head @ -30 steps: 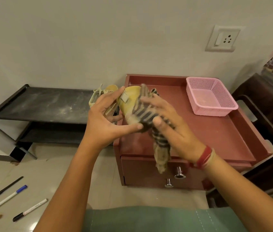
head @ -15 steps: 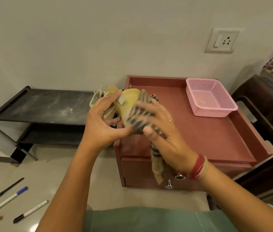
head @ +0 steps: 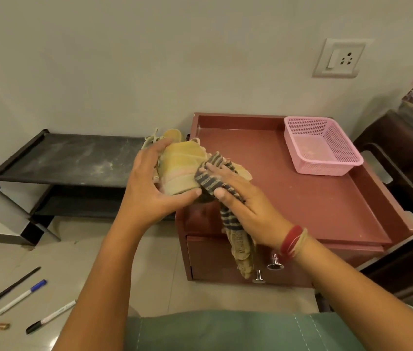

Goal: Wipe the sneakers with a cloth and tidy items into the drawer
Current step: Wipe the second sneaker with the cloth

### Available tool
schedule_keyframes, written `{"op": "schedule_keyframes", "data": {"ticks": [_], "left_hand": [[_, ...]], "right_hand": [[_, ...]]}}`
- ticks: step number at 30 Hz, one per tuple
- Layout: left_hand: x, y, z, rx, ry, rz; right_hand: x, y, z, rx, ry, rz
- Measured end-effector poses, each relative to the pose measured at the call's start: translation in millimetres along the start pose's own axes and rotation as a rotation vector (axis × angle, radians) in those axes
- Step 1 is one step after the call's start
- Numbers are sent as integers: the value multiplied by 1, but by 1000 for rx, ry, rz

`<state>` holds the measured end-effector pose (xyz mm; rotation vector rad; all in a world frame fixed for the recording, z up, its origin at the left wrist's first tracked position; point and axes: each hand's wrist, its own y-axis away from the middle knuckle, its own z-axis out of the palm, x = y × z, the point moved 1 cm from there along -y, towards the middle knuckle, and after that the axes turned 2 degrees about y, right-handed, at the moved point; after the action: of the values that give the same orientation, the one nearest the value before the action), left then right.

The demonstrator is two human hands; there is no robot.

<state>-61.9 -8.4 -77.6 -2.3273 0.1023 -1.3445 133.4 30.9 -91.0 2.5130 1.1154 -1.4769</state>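
Head view: my left hand [head: 149, 188] holds the yellow sneaker [head: 182, 163] up in the air, with my fingers over its top and my thumb under its end. My right hand [head: 240, 198] is right next to it and grips the striped cloth [head: 210, 178], pressing it flat on the side of the shoe. The rest of the cloth hangs down below my right wrist.

I think the sneaker is light and a bit squashy, so one hand can carry it. Holding it top and bottom like this should stop it from turning when I rub. The cloth is soft and floppy. I should bunch it up in my palm, or the loose end may drag.

The other sneaker [head: 172, 134] sits just past my left fingers, on the end of the black shelf [head: 73, 158]. Under my right hand is the red tabletop [head: 301, 188], and a pink basket [head: 327, 171] stands on it, far off to the right. The drawer [head: 208, 259] is below my right wrist and it is closed. The hanging cloth covers part of its front, near the shiny knobs [head: 273, 262]. Three pens [head: 21, 296] lie on the floor [head: 78, 262], far down to the left of my left arm. I would need a free hand to open the drawer.
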Motion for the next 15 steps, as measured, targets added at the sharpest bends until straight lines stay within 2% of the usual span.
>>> {"op": "schedule_keyframes", "data": {"ticks": [2,4,6,10,11,15], "left_hand": [[0,1,-2,-5,-28,-27],[1,1,-3,3,-60,-37],[3,0,-2,12,-113,-23],[6,0,-3,9,-141,5],[5,1,-3,10,-135,10],[3,4,-5,49,-126,2]], "right_hand": [[11,-5,-6,25,21,81],[18,-10,-11,206,-69,212],[11,-11,-6,320,-74,202],[-14,1,22,76,6,-110],[-11,1,21,38,39,-134],[11,-7,2,135,115,167]]}}
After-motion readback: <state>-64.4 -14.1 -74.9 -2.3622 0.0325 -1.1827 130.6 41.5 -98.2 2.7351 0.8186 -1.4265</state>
